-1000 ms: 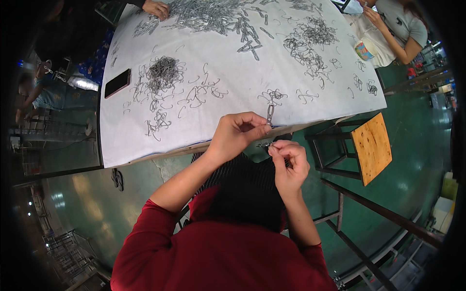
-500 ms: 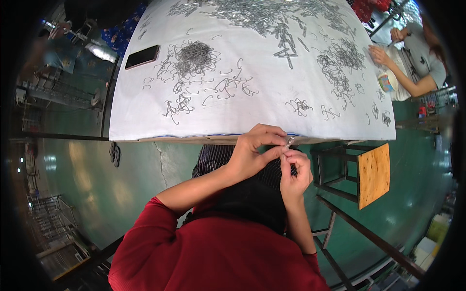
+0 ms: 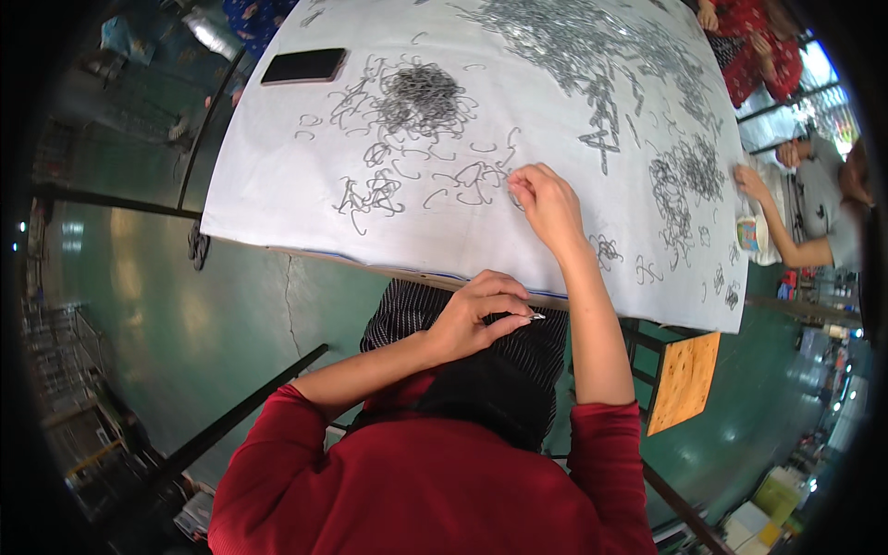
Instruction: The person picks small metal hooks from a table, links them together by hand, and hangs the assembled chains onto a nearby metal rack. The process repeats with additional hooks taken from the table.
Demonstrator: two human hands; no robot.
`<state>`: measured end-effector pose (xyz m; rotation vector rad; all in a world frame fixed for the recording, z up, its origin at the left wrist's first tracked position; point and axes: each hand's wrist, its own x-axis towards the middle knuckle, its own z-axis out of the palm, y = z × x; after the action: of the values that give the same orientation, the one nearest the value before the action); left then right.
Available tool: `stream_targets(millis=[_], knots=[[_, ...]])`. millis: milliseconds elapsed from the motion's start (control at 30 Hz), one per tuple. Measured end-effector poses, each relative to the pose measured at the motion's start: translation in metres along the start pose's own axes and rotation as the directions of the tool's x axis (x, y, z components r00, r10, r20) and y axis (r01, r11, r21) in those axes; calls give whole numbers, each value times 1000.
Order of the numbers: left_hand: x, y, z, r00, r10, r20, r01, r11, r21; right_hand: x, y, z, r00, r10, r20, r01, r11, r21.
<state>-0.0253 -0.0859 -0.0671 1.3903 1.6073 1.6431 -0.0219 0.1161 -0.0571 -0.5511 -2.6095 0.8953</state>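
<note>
The right hand (image 3: 546, 205) reaches out over the white-covered worktop (image 3: 277, 199), fingertips pinched down on a loose bent wire piece (image 3: 511, 196) at the edge of a small scatter of hooks (image 3: 462, 180) near the middle of the front edge; whether the piece is already lifted I cannot tell. The left hand (image 3: 476, 314) hangs back below the front edge, over the lap, curled closed around a small shiny metal part (image 3: 535, 317) whose tip pokes out between thumb and forefinger. The likeliest slip: the wire pieces lie tangled, so a pinch may drag up neighbours or lose the one wanted, and anything pulled toward the front edge could drop to the green floor (image 3: 185, 305). The part in the left hand sits off the worktop, so a loosened grip would likely send it into the lap or to the floor. Counted: two hands at work, one black phone (image 3: 303, 66) near the far left corner, one dense dark tangle (image 3: 421, 92) beside it, one big grey heap (image 3: 573, 46) along the far edge, another cluster (image 3: 684, 176) toward the right edge. The loose pieces are too many and too small to count. Other people's hands (image 3: 749, 180) show at the right edge.
</note>
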Motion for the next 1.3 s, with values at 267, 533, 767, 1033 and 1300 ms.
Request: stream_targets(millis=[267, 533, 767, 1033, 1300], knots=[[-11, -32, -11, 998, 50, -43, -51, 999, -15, 76, -40, 58, 934, -134, 331, 186, 974, -130], [-16, -45, -12, 998, 67, -10, -68, 994, -91, 110, -72, 108, 822, -431, 372, 504, 855, -123], [-16, -47, -12, 991, 113, -69, -118, 991, -69, 132, -71, 78, 816, -370, 445, 492, 848, -197], [-17, -50, -12, 990, 133, -51, -136, 988, -68, 120, -64, 66, 783, -237, 575, 426, 878, -218], [-17, -49, -13, 991, 128, -37, -131, 989, -70, 126, -72, 75, 851, -200, 486, 319, 931, -176]])
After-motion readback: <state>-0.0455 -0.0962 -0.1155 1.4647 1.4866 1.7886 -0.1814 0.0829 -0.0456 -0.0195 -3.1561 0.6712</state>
